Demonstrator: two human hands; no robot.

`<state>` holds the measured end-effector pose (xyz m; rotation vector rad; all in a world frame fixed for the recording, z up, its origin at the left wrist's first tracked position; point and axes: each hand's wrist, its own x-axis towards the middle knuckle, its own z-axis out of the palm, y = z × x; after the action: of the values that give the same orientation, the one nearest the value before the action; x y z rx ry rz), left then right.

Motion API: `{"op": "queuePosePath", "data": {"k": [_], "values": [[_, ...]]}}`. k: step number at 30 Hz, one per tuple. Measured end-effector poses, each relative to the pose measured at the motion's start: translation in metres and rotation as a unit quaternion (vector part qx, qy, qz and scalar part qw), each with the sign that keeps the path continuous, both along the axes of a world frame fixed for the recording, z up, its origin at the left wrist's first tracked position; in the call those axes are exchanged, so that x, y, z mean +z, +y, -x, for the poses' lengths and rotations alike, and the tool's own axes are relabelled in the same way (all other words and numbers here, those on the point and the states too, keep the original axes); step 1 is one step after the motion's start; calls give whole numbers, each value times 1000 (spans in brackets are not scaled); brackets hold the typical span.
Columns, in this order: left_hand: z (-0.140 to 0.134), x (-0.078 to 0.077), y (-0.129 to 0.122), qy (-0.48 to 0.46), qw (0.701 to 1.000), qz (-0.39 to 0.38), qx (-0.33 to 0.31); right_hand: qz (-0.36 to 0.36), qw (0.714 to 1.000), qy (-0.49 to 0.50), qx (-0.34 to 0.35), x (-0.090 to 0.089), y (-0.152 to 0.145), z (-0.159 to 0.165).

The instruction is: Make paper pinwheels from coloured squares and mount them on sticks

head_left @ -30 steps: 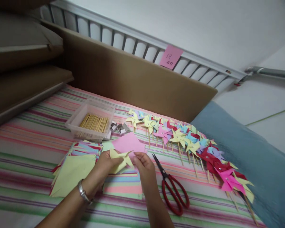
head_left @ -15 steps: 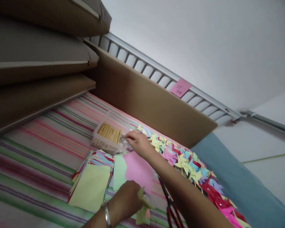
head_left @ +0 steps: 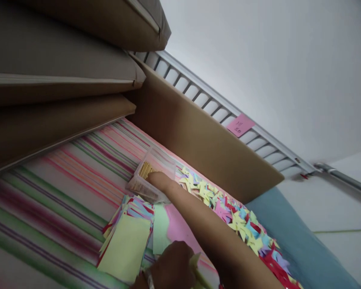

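Note:
My right hand [head_left: 160,180] reaches down into a clear plastic box [head_left: 150,196] that holds thin golden-brown sticks [head_left: 145,169]. Its fingers are hidden inside the box. At the bottom, my left hand [head_left: 177,263], with a silver bracelet at the wrist, is closed on a folded piece of yellow paper [head_left: 198,273]. Beyond that hand lie a pink sheet [head_left: 182,229] and a pale green sheet [head_left: 160,229], partly covered by my right arm. A stack of coloured paper squares [head_left: 126,249], yellow on top, sits left of them.
Many colourful paper pinwheels [head_left: 224,210] lie in a long row to the right. A brown board [head_left: 204,136] stands behind the striped cloth [head_left: 63,212], before a white radiator [head_left: 186,86]. Large brown cushioned pieces [head_left: 63,68] are stacked at the upper left.
My right hand has moved from the box's right edge into it, over the sticks. My left hand still grips the yellow paper. The view has shifted, and my arm now hides the scissors almost wholly.

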<state>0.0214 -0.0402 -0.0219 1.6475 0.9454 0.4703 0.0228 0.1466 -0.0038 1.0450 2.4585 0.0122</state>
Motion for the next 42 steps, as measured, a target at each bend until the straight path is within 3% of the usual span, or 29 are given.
{"op": "queuePosePath", "data": {"k": [4, 7, 9, 12, 14, 15, 16, 17, 18, 22, 27, 29, 35, 42], "values": [[-1, -2, -1, -11, 1000, -2, 11, -33, 999, 30, 7, 11, -1, -2], [0, -7, 3, -41, 999, -19, 29, -73, 993, 91, -17, 39, -2, -10], [1, -9, 10, -90, 995, 12, 43, -92, 984, 147, -50, 64, -10, -25], [6, -8, 26, -191, 975, 103, 38, -112, 957, 243, -117, 89, -40, -64], [10, -3, 36, -216, 968, 122, 29, -121, 926, 312, -175, 88, -73, -99], [12, 0, 40, -236, 961, 141, 27, -120, 897, 364, -220, 81, -92, -117], [15, 3, 42, -284, 939, 191, 31, -65, 789, 517, -325, 70, -111, -134], [17, 5, 44, -323, 920, 219, 32, -19, 654, 633, -414, 56, -129, -149], [18, 8, 45, -346, 909, 229, 30, -12, 606, 659, -445, 41, -146, -161], [18, 11, 44, -316, 923, 216, 39, 28, 508, 700, -501, -11, -189, -180], [1, 3, 40, -226, 971, 71, 22, 114, 398, 767, -490, -30, -200, -177], [-6, -1, 38, -195, 981, 17, 11, 142, 379, 778, -480, -30, -201, -177], [-14, -7, 30, -135, 988, -80, 5, 166, 369, 790, -460, -27, -205, -177], [-13, -11, 25, -151, 976, -151, 28, 171, 357, 792, -465, -23, -208, -173]]}}
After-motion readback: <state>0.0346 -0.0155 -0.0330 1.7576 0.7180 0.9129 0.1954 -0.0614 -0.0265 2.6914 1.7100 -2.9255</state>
